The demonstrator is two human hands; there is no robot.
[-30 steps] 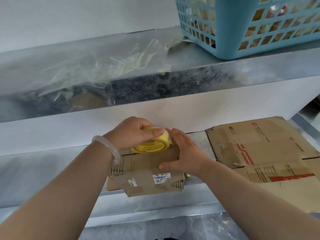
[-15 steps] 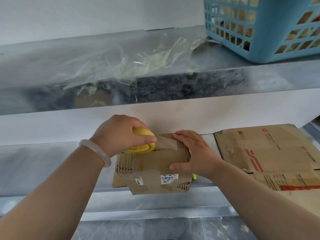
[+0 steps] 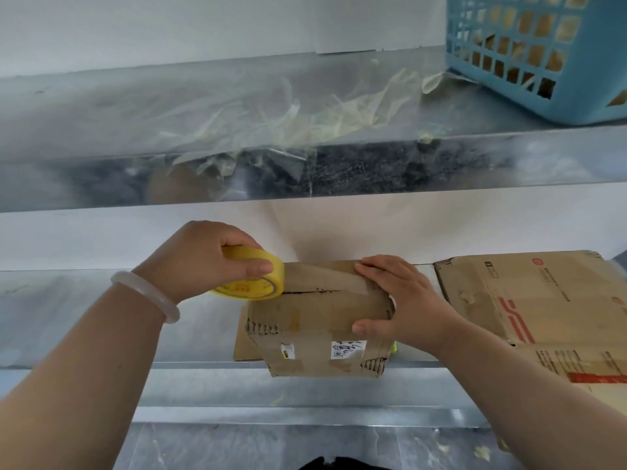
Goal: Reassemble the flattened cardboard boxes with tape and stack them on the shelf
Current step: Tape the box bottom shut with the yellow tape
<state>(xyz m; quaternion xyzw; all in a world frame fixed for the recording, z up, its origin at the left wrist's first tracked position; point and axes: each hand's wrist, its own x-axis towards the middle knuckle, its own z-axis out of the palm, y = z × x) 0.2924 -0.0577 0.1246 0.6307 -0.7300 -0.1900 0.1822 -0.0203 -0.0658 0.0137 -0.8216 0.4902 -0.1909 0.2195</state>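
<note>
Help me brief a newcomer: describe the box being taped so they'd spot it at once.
On the lower metal shelf, left of the large flattened cardboard sheet, a small cardboard box overhangs the front edge. The right hand presses on it; the left hand holds a yellow tape roll at its top. Only it is folded up, with a handwritten white label in front.

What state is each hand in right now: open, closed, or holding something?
Left hand: closed around the yellow tape roll.
Right hand: open, fingers flat, pressing on the small cardboard box.
</note>
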